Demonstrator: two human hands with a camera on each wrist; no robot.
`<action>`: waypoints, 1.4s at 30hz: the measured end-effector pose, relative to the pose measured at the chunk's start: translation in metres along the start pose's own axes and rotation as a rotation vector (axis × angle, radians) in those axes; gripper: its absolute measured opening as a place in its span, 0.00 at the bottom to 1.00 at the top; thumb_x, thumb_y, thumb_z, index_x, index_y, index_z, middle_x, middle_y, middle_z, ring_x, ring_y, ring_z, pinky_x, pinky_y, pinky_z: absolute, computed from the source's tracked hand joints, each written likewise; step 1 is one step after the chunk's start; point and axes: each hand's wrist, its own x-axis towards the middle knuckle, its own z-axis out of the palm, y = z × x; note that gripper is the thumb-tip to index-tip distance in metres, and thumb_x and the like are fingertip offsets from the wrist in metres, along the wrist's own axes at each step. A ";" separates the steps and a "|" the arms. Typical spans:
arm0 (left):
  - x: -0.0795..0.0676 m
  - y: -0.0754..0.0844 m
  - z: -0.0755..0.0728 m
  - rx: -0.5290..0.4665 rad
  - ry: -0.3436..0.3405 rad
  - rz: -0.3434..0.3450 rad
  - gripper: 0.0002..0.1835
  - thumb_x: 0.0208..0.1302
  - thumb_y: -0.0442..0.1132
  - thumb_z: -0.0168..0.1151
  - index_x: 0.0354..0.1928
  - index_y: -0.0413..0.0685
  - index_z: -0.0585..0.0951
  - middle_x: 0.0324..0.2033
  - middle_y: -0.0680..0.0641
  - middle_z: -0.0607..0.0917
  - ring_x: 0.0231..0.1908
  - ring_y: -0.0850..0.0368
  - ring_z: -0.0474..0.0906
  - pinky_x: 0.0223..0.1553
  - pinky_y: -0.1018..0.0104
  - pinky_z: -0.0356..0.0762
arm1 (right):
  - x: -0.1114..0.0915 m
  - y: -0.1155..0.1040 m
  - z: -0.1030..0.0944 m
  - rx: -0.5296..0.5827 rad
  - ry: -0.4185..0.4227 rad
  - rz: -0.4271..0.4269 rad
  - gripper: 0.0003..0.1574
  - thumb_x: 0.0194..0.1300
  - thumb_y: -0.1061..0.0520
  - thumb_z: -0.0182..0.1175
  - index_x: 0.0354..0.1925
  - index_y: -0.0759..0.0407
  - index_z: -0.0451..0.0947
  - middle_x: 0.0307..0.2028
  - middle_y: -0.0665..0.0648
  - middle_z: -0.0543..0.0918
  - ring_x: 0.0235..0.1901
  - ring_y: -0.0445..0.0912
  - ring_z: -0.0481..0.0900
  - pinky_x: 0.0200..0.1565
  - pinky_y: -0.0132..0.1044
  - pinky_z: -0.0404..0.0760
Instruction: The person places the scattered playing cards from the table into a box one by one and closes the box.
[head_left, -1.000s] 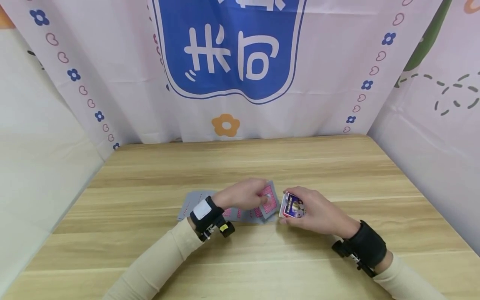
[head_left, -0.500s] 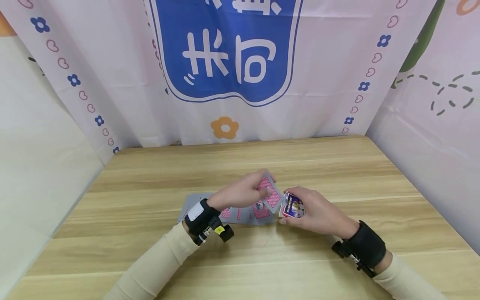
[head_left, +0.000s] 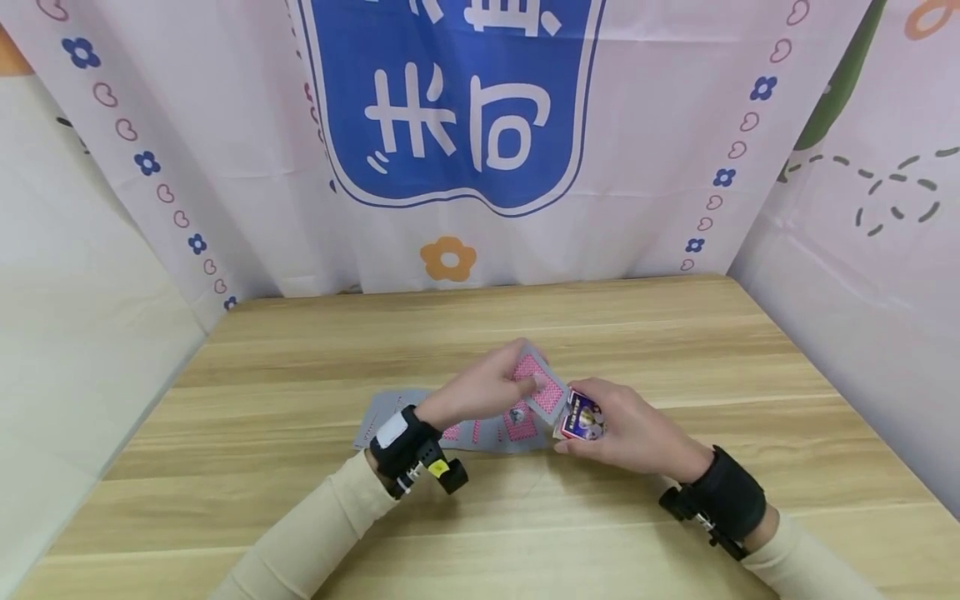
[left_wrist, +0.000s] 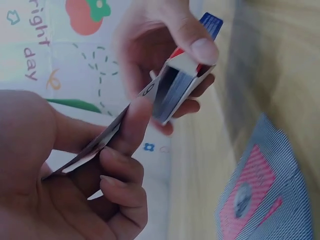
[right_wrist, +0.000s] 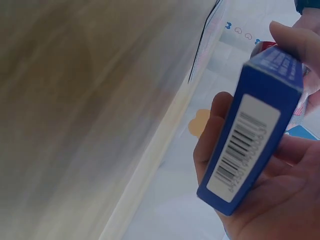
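Observation:
My left hand [head_left: 480, 385] pinches a playing card [head_left: 543, 387], its pink-and-grey patterned back facing up in the head view. One end of that card reaches the mouth of a small card box [head_left: 583, 417]. Around the box my right hand [head_left: 637, 427] curls its fingers and thumb. The left wrist view shows the box [left_wrist: 176, 90] with its end open and grey-blue card backs inside, the held card overlapping the opening. A barcode marks the blue side of the box [right_wrist: 245, 135] in the right wrist view. Below the left hand lies a fanned row of cards [head_left: 519, 423], face down.
Both hands work above a wooden table [head_left: 480, 525]. A white printed cloth [head_left: 645, 167] with a blue emblem hangs along its back edge, and pale cloth walls [head_left: 97, 292] stand at both sides.
My left hand has lifted the playing card off the fanned row, turned it, and brought it to the box's open end. The right hand and box have barely moved.

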 end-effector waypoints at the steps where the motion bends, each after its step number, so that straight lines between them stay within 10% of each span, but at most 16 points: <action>1: 0.000 -0.001 0.002 -0.007 0.000 -0.002 0.12 0.80 0.38 0.55 0.59 0.48 0.73 0.43 0.48 0.84 0.39 0.57 0.79 0.39 0.66 0.78 | 0.000 0.000 0.001 0.005 -0.001 -0.006 0.37 0.60 0.41 0.78 0.59 0.58 0.78 0.42 0.49 0.85 0.35 0.35 0.79 0.35 0.29 0.81; 10: -0.005 0.000 0.019 -0.065 0.022 -0.041 0.13 0.82 0.42 0.52 0.61 0.47 0.69 0.41 0.49 0.81 0.46 0.55 0.81 0.52 0.59 0.76 | 0.002 -0.002 0.004 0.041 0.043 -0.040 0.36 0.60 0.43 0.78 0.60 0.56 0.77 0.43 0.49 0.84 0.35 0.36 0.80 0.34 0.30 0.82; 17: -0.002 0.004 0.033 -0.004 -0.014 -0.029 0.11 0.83 0.44 0.50 0.45 0.43 0.74 0.25 0.50 0.81 0.22 0.60 0.67 0.26 0.68 0.64 | 0.001 -0.003 -0.002 -0.010 0.085 -0.066 0.35 0.59 0.49 0.79 0.59 0.59 0.78 0.47 0.53 0.86 0.40 0.38 0.80 0.38 0.29 0.82; 28: 0.001 0.002 0.023 -0.004 0.069 -0.035 0.17 0.84 0.48 0.49 0.49 0.42 0.79 0.31 0.51 0.78 0.26 0.58 0.69 0.27 0.65 0.67 | -0.003 -0.002 -0.016 -0.061 0.105 0.003 0.44 0.58 0.46 0.80 0.63 0.66 0.76 0.44 0.54 0.85 0.36 0.38 0.79 0.37 0.29 0.81; 42: 0.008 -0.002 0.027 0.098 -0.011 0.009 0.19 0.78 0.52 0.59 0.40 0.41 0.84 0.27 0.55 0.78 0.22 0.63 0.69 0.25 0.69 0.66 | -0.008 -0.003 -0.013 -0.029 0.057 0.000 0.46 0.59 0.41 0.78 0.66 0.62 0.74 0.49 0.55 0.85 0.39 0.38 0.80 0.38 0.29 0.82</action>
